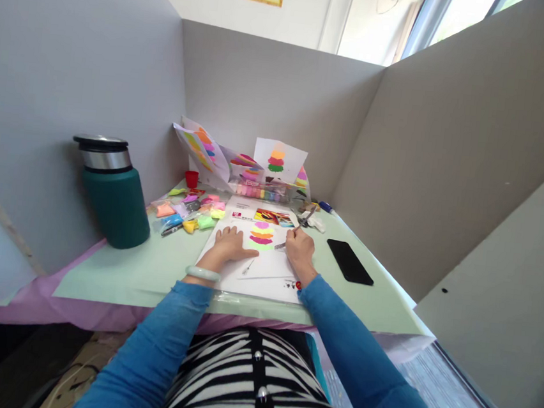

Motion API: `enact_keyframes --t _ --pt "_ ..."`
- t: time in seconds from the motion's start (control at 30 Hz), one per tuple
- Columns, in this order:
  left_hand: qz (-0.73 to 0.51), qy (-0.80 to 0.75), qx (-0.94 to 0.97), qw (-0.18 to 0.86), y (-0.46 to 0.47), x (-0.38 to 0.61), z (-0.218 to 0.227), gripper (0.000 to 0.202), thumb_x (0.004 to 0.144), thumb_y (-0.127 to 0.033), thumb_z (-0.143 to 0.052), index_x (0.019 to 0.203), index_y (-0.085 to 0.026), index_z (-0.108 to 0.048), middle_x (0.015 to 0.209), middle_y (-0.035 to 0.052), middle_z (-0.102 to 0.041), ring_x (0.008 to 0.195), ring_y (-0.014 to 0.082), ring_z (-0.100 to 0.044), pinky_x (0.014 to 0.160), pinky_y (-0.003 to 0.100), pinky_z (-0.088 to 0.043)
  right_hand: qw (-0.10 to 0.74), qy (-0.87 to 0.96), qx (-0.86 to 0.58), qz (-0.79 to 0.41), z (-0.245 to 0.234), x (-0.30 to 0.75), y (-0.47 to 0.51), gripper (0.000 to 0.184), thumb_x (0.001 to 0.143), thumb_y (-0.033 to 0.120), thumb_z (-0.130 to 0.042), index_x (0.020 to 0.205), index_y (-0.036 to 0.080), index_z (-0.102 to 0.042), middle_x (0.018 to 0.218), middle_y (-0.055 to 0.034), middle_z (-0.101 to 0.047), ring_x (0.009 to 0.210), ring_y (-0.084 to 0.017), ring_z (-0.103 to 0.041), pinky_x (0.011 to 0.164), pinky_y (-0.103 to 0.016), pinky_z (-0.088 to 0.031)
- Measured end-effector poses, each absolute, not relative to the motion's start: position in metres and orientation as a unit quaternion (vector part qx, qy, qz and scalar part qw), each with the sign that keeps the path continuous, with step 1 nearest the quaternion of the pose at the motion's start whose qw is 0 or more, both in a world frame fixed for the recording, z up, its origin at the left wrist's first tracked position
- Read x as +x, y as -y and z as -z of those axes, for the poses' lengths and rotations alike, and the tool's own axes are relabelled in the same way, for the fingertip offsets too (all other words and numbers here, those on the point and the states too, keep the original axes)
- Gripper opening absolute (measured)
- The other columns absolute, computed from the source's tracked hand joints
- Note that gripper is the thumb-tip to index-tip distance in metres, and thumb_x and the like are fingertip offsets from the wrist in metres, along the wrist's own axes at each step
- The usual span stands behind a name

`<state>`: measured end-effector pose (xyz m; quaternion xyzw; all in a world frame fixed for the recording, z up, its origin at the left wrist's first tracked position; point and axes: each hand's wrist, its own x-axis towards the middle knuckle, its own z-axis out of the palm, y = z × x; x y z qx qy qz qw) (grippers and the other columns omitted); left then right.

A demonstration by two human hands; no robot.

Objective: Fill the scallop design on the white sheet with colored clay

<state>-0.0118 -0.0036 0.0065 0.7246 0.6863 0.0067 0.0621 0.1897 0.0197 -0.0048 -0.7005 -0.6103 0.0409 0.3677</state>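
- Paper (270, 267) lies beneath the left hand (229, 245), fingers spread.
- Right hand (300, 250) clamps curled fingers on a slim tool (281, 246), its tip just beside the coloured layers (262, 234).

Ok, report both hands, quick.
Left hand: open, resting on the white paper.
Right hand: closed, holding a thin tool.

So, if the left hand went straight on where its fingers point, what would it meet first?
The left hand would first cross the printed sheet, then probably meet the clear pack of colours; depth is unclear.
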Motion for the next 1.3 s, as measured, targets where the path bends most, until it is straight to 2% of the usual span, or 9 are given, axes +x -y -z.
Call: enact_keyframes --t 0.17,0.3,0.5,0.6,0.77,0.87,1.1,1.3 --pt "-0.004 -0.689 0.722 0.064 0.005 -0.011 -0.008 0.100 0.067 -0.082 -0.042 0.141 -0.014 -0.041 0.156 0.0184 -0.022 0.142 0.0381 -0.018 0.112 0.050 -0.017 0.435 0.638 -0.628 -0.102 0.008 0.187 -0.020 0.031 0.090 0.034 -0.043 0.085 0.018 -0.069 0.082 -0.0065 -0.072 0.081 -0.019 -0.064 0.068 -0.023 -0.040" --pt "-0.005 -0.691 0.720 0.065 0.006 -0.010 -0.009 0.100 0.068 -0.083 -0.040 0.141 -0.015 -0.040 0.156 0.0180 -0.022 0.142 0.0380 -0.018 0.112 0.051 -0.017 0.439 0.665 -0.585 -0.151 0.011 0.184 -0.020 0.028 0.087 0.035 -0.047 0.080 0.019 -0.068 0.075 -0.0039 -0.071 0.076 -0.017 -0.063 0.066 -0.022 -0.041" --pt "-0.005 -0.690 0.721 0.061 0.007 -0.010 -0.010 0.098 0.068 -0.081 -0.043 0.141 -0.016 -0.041 0.156 0.0177 -0.023 0.142 0.0380 -0.019 0.111 0.050 -0.017 0.401 0.637 -0.653 -0.085 0.008 0.187 -0.020 0.027 0.087 0.030 -0.045 0.082 0.017 -0.069 0.083 -0.0084 -0.072 0.080 -0.019 -0.064 0.068 -0.024 -0.040" --pt "-0.007 -0.687 0.724 0.058 0.006 -0.011 -0.008 0.097 0.068 -0.082 -0.042 0.141 -0.017 -0.041 0.156 0.0175 -0.024 0.142 0.0380 -0.019 0.111 0.050 -0.018 0.416 0.621 -0.661 -0.061 0.007 0.189 -0.021 0.028 0.088 0.030 -0.044 0.083 0.016 -0.068 0.083 -0.0104 -0.072 0.081 -0.020 -0.064 0.069 -0.025 -0.040" --pt "-0.006 -0.680 0.730 0.065 0.003 -0.015 -0.006 0.099 0.067 -0.084 -0.039 0.140 -0.016 -0.041 0.156 0.0180 -0.021 0.143 0.0381 -0.018 0.112 0.051 -0.016 0.493 0.636 -0.570 -0.166 0.010 0.188 -0.022 0.028 0.085 0.036 -0.047 0.075 0.018 -0.065 0.065 -0.0042 -0.068 0.069 -0.018 -0.064 0.066 -0.024 -0.042" --pt "0.002 -0.676 0.733 0.070 0.003 -0.016 -0.008 0.101 0.067 -0.085 -0.039 0.141 -0.016 -0.041 0.157 0.0182 -0.021 0.143 0.0377 -0.017 0.112 0.050 -0.016 0.512 0.648 -0.521 -0.216 0.012 0.186 -0.022 0.027 0.083 0.039 -0.050 0.072 0.018 -0.064 0.058 -0.0017 -0.065 0.064 -0.017 -0.063 0.065 -0.023 -0.043" --pt "0.007 -0.679 0.731 0.069 0.006 -0.015 -0.012 0.104 0.064 -0.086 -0.040 0.141 -0.016 -0.041 0.156 0.0183 -0.021 0.143 0.0377 -0.017 0.112 0.050 -0.017 0.472 0.704 -0.480 -0.228 0.018 0.182 -0.023 0.027 0.083 0.040 -0.050 0.073 0.019 -0.063 0.060 0.0002 -0.065 0.061 -0.015 -0.059 0.061 -0.022 -0.040" --pt "0.007 -0.682 0.728 0.070 0.007 -0.014 -0.012 0.100 0.064 -0.083 -0.044 0.141 -0.017 -0.041 0.157 0.0174 -0.021 0.143 0.0371 -0.018 0.112 0.050 -0.017 0.437 0.671 -0.567 -0.193 0.015 0.185 -0.025 0.026 0.082 0.034 -0.047 0.069 0.019 -0.063 0.059 -0.0010 -0.065 0.065 -0.016 -0.059 0.063 -0.023 -0.039"
